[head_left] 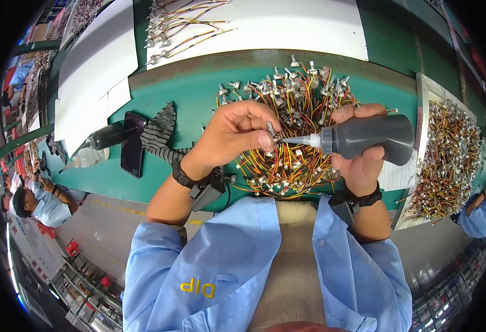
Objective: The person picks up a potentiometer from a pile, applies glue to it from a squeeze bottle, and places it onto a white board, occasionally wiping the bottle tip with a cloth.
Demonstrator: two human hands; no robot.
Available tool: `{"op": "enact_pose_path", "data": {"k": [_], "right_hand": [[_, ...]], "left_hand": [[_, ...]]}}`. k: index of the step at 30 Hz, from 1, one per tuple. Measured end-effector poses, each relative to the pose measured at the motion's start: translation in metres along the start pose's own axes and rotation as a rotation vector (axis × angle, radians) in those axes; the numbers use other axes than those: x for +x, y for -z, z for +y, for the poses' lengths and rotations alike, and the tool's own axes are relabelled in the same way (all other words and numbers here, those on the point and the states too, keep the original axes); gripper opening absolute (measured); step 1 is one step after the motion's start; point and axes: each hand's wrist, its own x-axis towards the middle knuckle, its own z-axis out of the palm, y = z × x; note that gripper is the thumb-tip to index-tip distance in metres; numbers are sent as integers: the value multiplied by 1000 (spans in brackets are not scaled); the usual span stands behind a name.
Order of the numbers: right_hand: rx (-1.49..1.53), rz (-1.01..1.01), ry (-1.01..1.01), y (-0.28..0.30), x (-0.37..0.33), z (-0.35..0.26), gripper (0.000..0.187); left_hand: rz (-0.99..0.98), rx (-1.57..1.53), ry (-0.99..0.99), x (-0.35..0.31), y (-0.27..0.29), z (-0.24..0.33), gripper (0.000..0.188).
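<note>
Looking down through the head camera, I have both bare hands over a green tabletop (126,189). The left hand (234,130) is pinching a small silvery metal component with a stubby shaft (270,128) between thumb and forefinger, its other fingers curled in. The right hand (360,170) is wrapped around a dark grey plastic squeeze bottle (378,139), fingers over the far side and the rest of the grip nearer the body. The bottle lies on its side in the air, its tapered white nozzle (303,140) pointing left at the component. The tip sits right by it; I cannot tell whether they touch.

I judge the bottle to be light to moderate in weight, smooth and soft-walled, so a hard grip could force out whatever is inside. I would hold it round the waist, behind the black ridged collar (327,140), and leave the slender nozzle alone. The component looks light, hard and easily rolled; I would pinch its metal body and spare any leads, which I cannot make out here. Beneath and beyond the hands spreads a tangled heap of similar metal components on red, yellow and black wires (287,171), likely limp and quick to snag.
</note>
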Motion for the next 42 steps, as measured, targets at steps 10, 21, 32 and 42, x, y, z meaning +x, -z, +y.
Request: {"op": "enact_pose_path", "data": {"k": [10,21,32,42], "right_hand": [[2,-10,5,1,-1,-1,67],[40,-21,9,1,1,0,66],[2,-26,14,3,0,-3,64],[8,-21,36,2,0,-2,64]], "left_hand": [[10,17,9,-1,-3,1,19],[-2,1,14,0,0,2,19],[5,0,4,0,-2,0,19],[4,25,4,-1,-1,0,19]]}}
